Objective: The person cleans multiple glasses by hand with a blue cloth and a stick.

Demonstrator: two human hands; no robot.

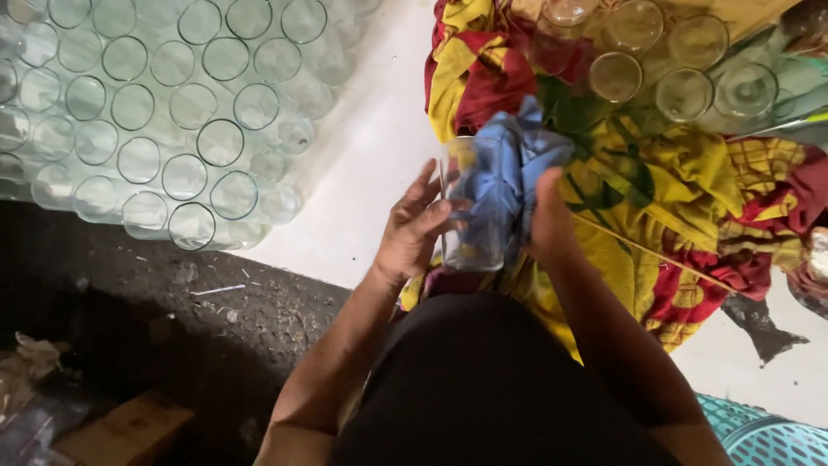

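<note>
Over on the left, at ten o'clock, a big block of clear glasses (138, 112) stands mouth-up, rims packed touching, on a white sheet (362, 164), with dark gritty floor (172, 311) below at eight o'clock and a brown cardboard piece (121, 427) down in the corner

Now to the centre: the left hand (414, 229) has its fingers (427, 207) wrapped and clamped around the side of a clear drinking glass (470, 207). The glass sits just above the lap, its long axis running roughly six to twelve o'clock, mouth away from the body

Straight to the right of it, at three o'clock from the glass, the right hand (550, 220) is closed on a blue cloth (509, 168), which bunches against and into the mouth of the glass. Both hands touch the work; the left carries the glass, the right presses the cloth from the side

Further right, a yellow, red and green patterned fabric (681, 198) spreads out, and at one o'clock more clear tumblers (681, 65) rest on it, some tipped. A teal basket (759, 436) peeks in at five o'clock
</note>
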